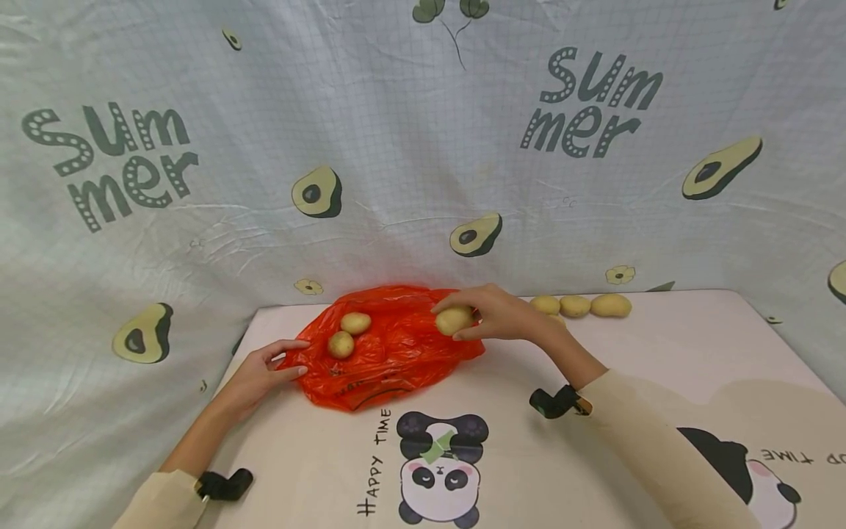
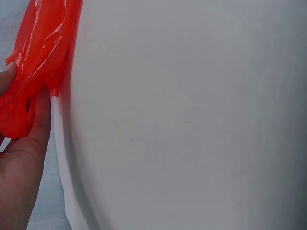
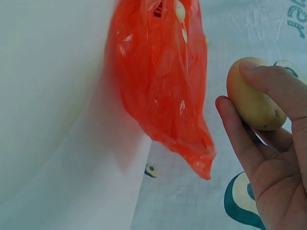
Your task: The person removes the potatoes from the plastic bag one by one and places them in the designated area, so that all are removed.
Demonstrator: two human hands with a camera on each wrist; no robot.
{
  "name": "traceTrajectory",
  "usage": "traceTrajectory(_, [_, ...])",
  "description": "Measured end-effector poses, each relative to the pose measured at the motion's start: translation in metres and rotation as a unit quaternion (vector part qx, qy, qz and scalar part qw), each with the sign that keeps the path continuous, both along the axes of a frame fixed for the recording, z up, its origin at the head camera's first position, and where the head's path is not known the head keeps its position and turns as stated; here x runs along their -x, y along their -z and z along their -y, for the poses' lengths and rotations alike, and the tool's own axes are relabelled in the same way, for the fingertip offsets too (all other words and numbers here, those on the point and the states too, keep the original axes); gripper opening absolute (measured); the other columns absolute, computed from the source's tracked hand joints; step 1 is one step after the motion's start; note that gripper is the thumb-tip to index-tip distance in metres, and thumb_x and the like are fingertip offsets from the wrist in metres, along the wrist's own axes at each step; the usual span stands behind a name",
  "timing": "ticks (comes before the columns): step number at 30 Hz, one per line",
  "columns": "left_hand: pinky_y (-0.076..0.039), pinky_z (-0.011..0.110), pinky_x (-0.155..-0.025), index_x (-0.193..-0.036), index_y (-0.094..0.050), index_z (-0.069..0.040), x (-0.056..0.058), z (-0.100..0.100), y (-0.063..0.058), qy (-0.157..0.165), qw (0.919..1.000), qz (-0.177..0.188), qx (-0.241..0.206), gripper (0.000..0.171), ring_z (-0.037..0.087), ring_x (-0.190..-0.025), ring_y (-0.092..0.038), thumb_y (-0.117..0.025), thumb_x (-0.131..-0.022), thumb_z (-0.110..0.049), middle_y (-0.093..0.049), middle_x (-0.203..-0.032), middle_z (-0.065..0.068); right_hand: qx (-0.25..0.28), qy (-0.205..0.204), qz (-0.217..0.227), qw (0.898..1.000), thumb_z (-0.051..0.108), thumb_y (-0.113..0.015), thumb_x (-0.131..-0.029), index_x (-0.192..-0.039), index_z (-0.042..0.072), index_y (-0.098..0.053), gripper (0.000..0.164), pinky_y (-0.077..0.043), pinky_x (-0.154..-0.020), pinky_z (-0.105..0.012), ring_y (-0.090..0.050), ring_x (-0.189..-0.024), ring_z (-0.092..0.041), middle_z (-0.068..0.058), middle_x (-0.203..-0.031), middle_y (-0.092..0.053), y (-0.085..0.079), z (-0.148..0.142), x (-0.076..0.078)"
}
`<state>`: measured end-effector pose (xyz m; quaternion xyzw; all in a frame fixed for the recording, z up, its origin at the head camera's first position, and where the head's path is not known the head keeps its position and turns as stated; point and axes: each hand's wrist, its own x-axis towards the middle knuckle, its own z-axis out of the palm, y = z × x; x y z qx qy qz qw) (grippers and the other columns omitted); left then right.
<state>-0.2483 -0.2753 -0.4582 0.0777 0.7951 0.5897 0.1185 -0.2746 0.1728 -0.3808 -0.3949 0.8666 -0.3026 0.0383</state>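
Observation:
A thin red plastic bag (image 1: 410, 356) lies spread on the table, with two potatoes, one round potato (image 1: 341, 344) and one oval potato (image 1: 355, 323), inside its left part. At the bag's left edge my left hand (image 1: 254, 378) pinches the plastic between thumb and fingers; the left wrist view shows the crumpled bag (image 2: 45, 43) between them. My right hand (image 1: 499, 312) grips another potato (image 1: 453, 321) over the bag's right side. In the right wrist view that potato (image 3: 254, 98) sits between thumb and fingertips, apart from the bag (image 3: 165, 91).
Several more potatoes (image 1: 575, 306) stand in a row at the table's back edge, right of the bag, some partly hidden by my right wrist. The pale table cover (image 1: 529, 470) has panda prints. Behind it hangs a cloth (image 1: 396, 147) printed with avocados.

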Motion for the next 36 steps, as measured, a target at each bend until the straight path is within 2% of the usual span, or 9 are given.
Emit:
traceTrajectory(10, [-0.058, 0.025, -0.082, -0.139, -0.052, 0.007, 0.0, 0.001, 0.0, -0.001, 1.0, 0.002, -0.003, 0.054, 0.006, -0.099, -0.064, -0.075, -0.093, -0.01, -0.044, -0.144, 0.022, 0.023, 0.017, 0.025, 0.999, 0.015, -0.08, -0.089, -0.131, 0.022, -0.068, 0.045, -0.057, -0.086, -0.028, -0.063, -0.1, -0.017, 0.002, -0.123, -0.068, 0.0, -0.017, -0.007])
traceTrajectory(16, [-0.057, 0.023, -0.084, -0.139, -0.052, 0.007, 0.001, 0.001, -0.001, -0.004, 1.0, 0.001, -0.002, 0.054, 0.005, -0.1, -0.064, -0.074, -0.093, -0.01, -0.043, -0.145, 0.023, 0.028, 0.033, 0.022, 0.999, 0.012, -0.08, -0.088, -0.132, 0.018, -0.068, 0.046, -0.057, -0.086, -0.028, -0.063, -0.101, -0.018, 0.0, -0.125, -0.068, 0.001, -0.029, -0.009])
traceTrajectory(21, [-0.057, 0.024, -0.084, -0.138, -0.054, 0.006, 0.001, 0.0, -0.002, -0.005, 1.0, 0.001, -0.004, 0.053, 0.005, -0.1, -0.064, -0.075, -0.093, -0.01, -0.047, -0.141, 0.018, 0.036, 0.056, 0.017, 0.998, 0.012, -0.081, -0.087, -0.131, 0.015, -0.068, 0.046, -0.057, -0.087, -0.028, -0.062, -0.103, -0.018, 0.002, -0.124, -0.066, 0.002, -0.041, -0.013])
traceTrajectory(27, [-0.057, 0.024, -0.082, -0.137, -0.055, 0.006, 0.002, 0.0, -0.002, -0.006, 0.9999, 0.002, -0.01, 0.053, 0.006, -0.098, -0.065, -0.076, -0.092, -0.01, -0.052, -0.134, 0.01, 0.044, 0.086, 0.006, 0.995, 0.014, -0.083, -0.086, -0.129, 0.018, -0.069, 0.045, -0.057, -0.085, -0.027, -0.061, -0.099, -0.017, 0.004, -0.119, -0.066, 0.003, -0.058, -0.02])
traceTrajectory(32, [-0.057, 0.023, -0.083, -0.137, -0.056, 0.005, 0.001, 0.0, -0.001, -0.005, 0.9999, -0.002, -0.01, 0.051, 0.006, -0.098, -0.064, -0.076, -0.092, -0.01, -0.055, -0.131, 0.004, 0.036, 0.111, -0.002, 0.993, 0.015, -0.084, -0.085, -0.13, 0.02, -0.068, 0.048, -0.057, -0.085, -0.028, -0.061, -0.1, -0.016, 0.004, -0.119, -0.066, 0.008, -0.073, -0.024])
traceTrajectory(36, [-0.057, 0.023, -0.081, -0.136, -0.056, 0.005, 0.0, 0.0, 0.0, 0.001, 0.9999, -0.007, -0.008, 0.049, 0.006, -0.096, -0.065, -0.075, -0.092, -0.009, -0.056, -0.13, 0.002, 0.027, 0.135, -0.007, 0.99, 0.017, -0.085, -0.084, -0.131, 0.016, -0.066, 0.051, -0.057, -0.085, -0.031, -0.062, -0.1, -0.018, 0.002, -0.119, -0.067, 0.012, -0.086, -0.028])
